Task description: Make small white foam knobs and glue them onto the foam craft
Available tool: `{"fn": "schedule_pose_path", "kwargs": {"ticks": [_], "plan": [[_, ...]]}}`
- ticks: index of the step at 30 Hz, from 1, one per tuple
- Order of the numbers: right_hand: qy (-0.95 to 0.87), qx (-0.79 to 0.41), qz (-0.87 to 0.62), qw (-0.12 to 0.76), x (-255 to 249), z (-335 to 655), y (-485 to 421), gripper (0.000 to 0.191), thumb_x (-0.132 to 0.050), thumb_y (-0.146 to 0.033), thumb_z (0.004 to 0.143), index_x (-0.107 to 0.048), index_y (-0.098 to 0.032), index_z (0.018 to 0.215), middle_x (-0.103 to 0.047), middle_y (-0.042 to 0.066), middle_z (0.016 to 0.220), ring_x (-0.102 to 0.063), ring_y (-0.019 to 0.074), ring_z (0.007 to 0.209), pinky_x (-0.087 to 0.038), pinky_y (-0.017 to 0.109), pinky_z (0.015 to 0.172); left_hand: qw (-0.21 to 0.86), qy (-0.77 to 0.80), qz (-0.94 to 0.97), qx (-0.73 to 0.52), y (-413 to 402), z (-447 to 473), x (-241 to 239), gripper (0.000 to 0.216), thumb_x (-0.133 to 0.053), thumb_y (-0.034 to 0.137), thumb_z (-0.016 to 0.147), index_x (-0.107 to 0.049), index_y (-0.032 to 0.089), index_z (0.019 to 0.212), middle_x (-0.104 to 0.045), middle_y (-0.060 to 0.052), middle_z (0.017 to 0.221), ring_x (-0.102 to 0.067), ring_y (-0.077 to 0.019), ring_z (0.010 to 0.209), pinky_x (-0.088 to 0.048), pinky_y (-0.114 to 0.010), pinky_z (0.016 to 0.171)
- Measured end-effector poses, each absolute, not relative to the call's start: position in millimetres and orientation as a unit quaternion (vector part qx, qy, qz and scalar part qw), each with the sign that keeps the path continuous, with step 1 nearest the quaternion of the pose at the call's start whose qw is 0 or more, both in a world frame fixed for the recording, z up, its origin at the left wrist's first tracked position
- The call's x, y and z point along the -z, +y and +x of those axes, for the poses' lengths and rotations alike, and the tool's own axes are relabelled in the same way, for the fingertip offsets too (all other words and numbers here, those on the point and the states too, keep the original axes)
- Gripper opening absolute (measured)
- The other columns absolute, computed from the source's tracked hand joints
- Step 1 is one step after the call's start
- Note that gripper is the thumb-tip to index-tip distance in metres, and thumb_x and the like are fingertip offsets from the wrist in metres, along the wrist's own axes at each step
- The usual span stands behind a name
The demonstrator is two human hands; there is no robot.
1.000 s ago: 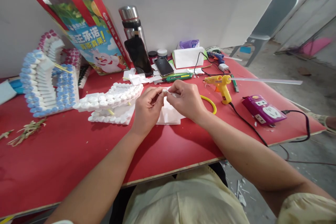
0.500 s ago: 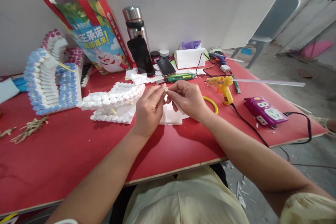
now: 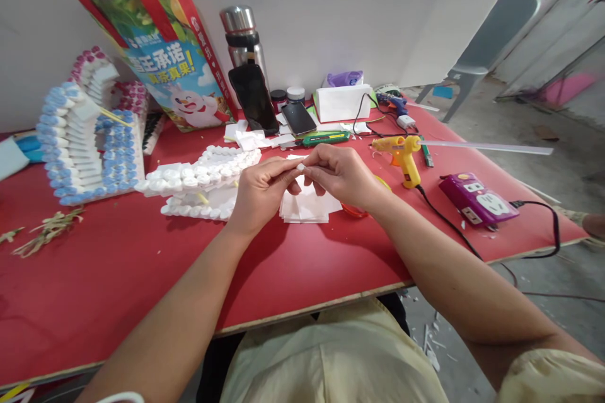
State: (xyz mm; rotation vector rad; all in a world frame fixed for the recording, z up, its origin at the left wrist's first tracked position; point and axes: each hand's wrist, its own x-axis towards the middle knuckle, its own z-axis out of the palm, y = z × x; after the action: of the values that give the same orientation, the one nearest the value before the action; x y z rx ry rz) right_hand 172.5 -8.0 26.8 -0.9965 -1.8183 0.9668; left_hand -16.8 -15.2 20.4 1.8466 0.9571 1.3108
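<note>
Between the fingertips of both hands is a small white piece (image 3: 301, 167), perhaps rolled or folded paper; its exact kind is too small to tell. My left hand (image 3: 262, 192) pinches it from the left, and my right hand (image 3: 343, 176) pinches it from the right. Beneath them on the table lies a stack of white paper sheets (image 3: 307, 204). Just left of my left hand stands a white model (image 3: 198, 179) edged with rows of small white rolls. A roll of tape or ring, yellow and red (image 3: 354, 210), is partly hidden behind my right hand.
On the red table (image 3: 142, 277), a yellow glue gun (image 3: 401, 154) and purple power socket (image 3: 479, 201) are at right. Behind are a green cutter (image 3: 326, 138), phones (image 3: 299, 119), a steel flask (image 3: 243, 38) and a shopping bag (image 3: 174, 69). A blue-and-white model (image 3: 89, 145) stands at left.
Both hands have shifted slightly, the left one lower and to the left, so more of the paper stack shows. The small white piece stays pinched between them.
</note>
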Motion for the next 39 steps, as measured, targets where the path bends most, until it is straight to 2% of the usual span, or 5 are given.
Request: {"fn": "schedule_pose_path", "kwargs": {"ticks": [16, 20, 24, 32, 39], "plan": [[-0.697, -0.412, -0.407, 0.423, -29.6, 172.7, -9.8, 0.014, -0.068, -0.024, 0.089, -0.059, -0.017, 0.080, -0.070, 0.001, 0.067, -0.065, 0.0123, 0.054, -0.050, 0.024, 0.054, 0.436, 0.382, 0.656, -0.484, -15.0, -14.8, -21.8, 0.022, -0.078, 0.037, 0.086, -0.072, 0.017, 0.094, -0.070, -0.002, 0.073, -0.070, -0.0158, 0.064, -0.061, -0.030, 0.065], [-0.598, -0.571, -0.369, 0.424, -31.9, 174.4, -5.0, 0.030, -0.077, -0.040, 0.086, -0.060, -0.017, 0.081, -0.074, 0.005, 0.071, -0.070, 0.0156, 0.058, -0.058, 0.028, 0.057, 0.446, 0.385, 0.644, -0.488, -13.4, -14.2, -21.6, 0.022, -0.078, 0.035, 0.086, -0.070, 0.017, 0.097, -0.070, -0.001, 0.072, -0.068, -0.0147, 0.059, -0.060, -0.029, 0.062], [-0.481, -0.720, -0.334, 0.372, -34.5, 179.4, 2.1, 0.043, -0.067, -0.056, 0.092, -0.065, -0.013, 0.091, -0.077, 0.013, 0.081, -0.074, 0.0204, 0.065, -0.064, 0.032, 0.060, 0.445, 0.389, 0.650, -0.479, -11.6, -16.3, -21.4, 0.021, -0.077, 0.035, 0.086, -0.070, 0.018, 0.098, -0.068, 0.000, 0.070, -0.064, -0.0133, 0.056, -0.057, -0.027, 0.058], [-0.355, -0.806, -0.328, 0.342, -34.5, 178.2, 5.0, 0.012, -0.063, -0.022, 0.097, -0.065, -0.011, 0.094, -0.068, 0.003, 0.070, -0.065, 0.0139, 0.055, -0.062, 0.028, 0.055, 0.439, 0.384, 0.659, -0.475, -11.1, -19.3, -19.9, 0.021, -0.075, 0.035, 0.087, -0.069, 0.019, 0.100, -0.067, -0.001, 0.070, -0.063, -0.0140, 0.059, -0.055, -0.028, 0.059], [-0.433, -0.761, -0.315, 0.367, -27.1, 179.8, 5.3, 0.025, -0.083, -0.027, 0.081, -0.064, -0.013, 0.091, -0.066, 0.000, 0.075, -0.065, 0.0120, 0.057, -0.063, 0.029, 0.059, 0.439, 0.389, 0.652, -0.480, -12.1, -18.8, -21.4, 0.019, -0.075, 0.033, 0.088, -0.069, 0.018, 0.098, -0.066, 0.000, 0.067, -0.062, -0.0130, 0.057, -0.053, -0.026, 0.058]]}}
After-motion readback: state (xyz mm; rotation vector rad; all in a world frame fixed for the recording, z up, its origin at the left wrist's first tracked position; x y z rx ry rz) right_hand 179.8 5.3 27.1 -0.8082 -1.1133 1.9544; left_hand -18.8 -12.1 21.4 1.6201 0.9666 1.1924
